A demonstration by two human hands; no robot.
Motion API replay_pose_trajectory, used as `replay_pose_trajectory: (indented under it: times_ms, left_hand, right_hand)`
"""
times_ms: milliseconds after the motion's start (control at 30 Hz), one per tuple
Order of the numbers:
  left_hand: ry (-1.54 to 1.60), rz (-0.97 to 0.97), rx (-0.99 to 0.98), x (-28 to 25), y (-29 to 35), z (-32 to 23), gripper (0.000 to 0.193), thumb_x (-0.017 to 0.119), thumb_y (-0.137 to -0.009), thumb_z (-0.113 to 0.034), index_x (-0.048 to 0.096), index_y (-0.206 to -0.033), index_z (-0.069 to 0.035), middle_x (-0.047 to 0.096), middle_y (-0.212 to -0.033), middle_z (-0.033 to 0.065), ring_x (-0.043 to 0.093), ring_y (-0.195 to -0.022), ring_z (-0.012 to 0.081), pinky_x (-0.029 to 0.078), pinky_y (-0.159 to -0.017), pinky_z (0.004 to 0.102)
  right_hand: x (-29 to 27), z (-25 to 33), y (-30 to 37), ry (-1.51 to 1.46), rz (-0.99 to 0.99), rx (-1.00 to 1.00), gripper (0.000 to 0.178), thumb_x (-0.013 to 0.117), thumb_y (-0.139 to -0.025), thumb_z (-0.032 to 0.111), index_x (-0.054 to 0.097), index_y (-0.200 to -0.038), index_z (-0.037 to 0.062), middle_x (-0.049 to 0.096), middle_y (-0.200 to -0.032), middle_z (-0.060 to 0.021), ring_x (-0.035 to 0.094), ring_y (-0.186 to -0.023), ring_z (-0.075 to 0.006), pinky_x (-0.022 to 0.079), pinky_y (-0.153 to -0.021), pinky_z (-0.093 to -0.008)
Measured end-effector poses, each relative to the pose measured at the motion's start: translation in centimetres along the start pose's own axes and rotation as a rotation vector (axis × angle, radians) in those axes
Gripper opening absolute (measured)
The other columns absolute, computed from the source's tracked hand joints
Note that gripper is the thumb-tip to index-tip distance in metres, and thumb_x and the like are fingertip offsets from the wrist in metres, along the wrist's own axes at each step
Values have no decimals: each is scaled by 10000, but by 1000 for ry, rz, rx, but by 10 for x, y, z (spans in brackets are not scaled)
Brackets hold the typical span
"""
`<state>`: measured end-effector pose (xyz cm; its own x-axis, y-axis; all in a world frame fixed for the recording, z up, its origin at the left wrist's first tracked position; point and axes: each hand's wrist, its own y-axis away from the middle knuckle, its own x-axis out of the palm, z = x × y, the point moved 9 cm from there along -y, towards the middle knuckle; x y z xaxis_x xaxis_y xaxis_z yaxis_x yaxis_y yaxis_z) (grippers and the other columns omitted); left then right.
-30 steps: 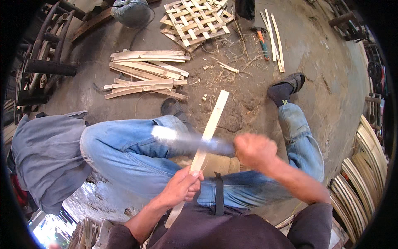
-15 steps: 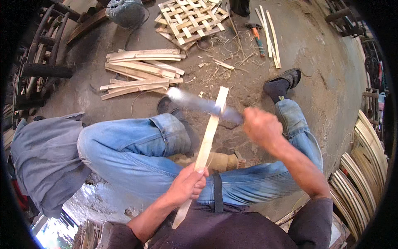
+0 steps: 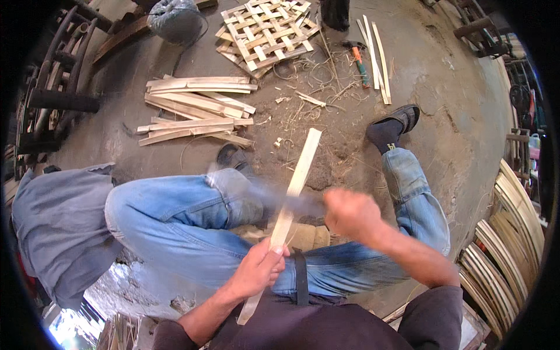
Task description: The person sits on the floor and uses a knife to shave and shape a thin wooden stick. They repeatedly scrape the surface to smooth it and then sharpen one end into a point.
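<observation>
A loose stack of pale strips lies at upper left of the frame. A single wooden strip slants through the centre. The motion-blurred blade crosses it. The right hand, right of centre, is clenched at the blade's right end; the left hand, lower centre, pinches the strip. Good control likely calls for a shallow, even blade angle, clear of the left fingers.

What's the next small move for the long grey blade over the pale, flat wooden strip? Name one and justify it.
Probably a short pass of the long grey blade along the pale, flat wooden strip, away from the left hand: that hand grips the strip's lower part, and the right hand holds the blade across it higher up. Blur hides whether they touch.
</observation>
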<state>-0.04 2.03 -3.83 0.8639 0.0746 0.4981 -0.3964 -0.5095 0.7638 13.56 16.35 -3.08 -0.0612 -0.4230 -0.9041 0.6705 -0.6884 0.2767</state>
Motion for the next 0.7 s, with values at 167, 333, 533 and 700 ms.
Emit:
replay_pose_trajectory:
  times_ms: [167,333,533,700]
  left_hand:
    - [-176,-100,144,-6,-11,-23,239,410,-1057,-326,467,-1060,-94,350,-670,-61,276,-532,27,248,-451,199]
    - [-98,-121,94,-13,-3,-18,235,412,-1056,-316,468,-1070,-88,353,-681,-56,291,-551,27,263,-459,199]
    - [-97,-59,71,-8,-1,2,252,411,-1058,-311,472,-1092,-68,378,-706,-44,302,-556,37,286,-464,205]
    - [-61,14,109,-8,-2,-4,322,400,-1059,-347,484,-1148,-50,425,-709,-26,368,-529,55,344,-466,219]
  right_hand:
    - [-24,2,-7,76,-216,-87,206,707,-662,161,570,-805,108,564,-712,-48,645,-658,-234,517,-577,-360]
    - [-19,12,-2,62,-174,-14,147,650,-779,166,557,-864,90,601,-714,-85,660,-652,-262,533,-561,-411]
    - [-16,-13,-3,-47,-63,5,113,602,-825,120,572,-916,60,647,-793,-172,657,-717,-364,531,-601,-468]
    - [-39,-92,-33,25,-340,274,136,618,-782,131,531,-877,86,625,-765,-104,657,-662,-307,538,-555,-428]
